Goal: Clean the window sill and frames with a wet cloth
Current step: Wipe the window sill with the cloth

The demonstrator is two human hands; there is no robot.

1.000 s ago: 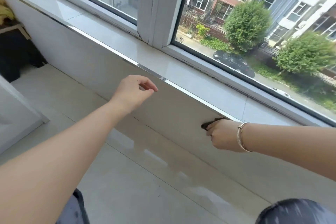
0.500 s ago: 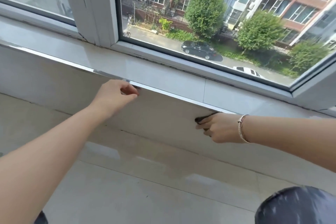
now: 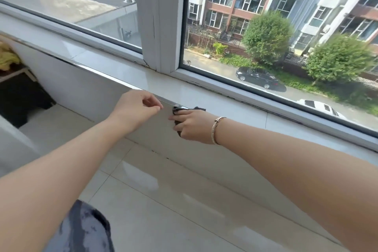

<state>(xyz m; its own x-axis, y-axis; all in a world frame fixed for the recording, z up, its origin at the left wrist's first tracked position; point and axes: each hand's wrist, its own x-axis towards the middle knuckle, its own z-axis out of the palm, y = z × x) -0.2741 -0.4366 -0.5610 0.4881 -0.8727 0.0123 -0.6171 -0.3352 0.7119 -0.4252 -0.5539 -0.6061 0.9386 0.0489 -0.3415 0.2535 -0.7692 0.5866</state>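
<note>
Here, a dark, crumpled cloth (image 3: 178, 111) is gripped by the right hand (image 3: 192, 126) against the window sill (image 3: 225, 106) front edge; the left hand (image 3: 136, 111), loosely curled, holds nothing.

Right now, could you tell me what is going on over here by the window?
A person is wiping the window sill with a dark cloth. The right hand, with a bracelet on its wrist, grips the cloth against the sill's metal front edge. The left hand hovers beside it with fingers loosely curled, holding nothing. Dark grime shows along the lower window frame behind the sill.
</note>
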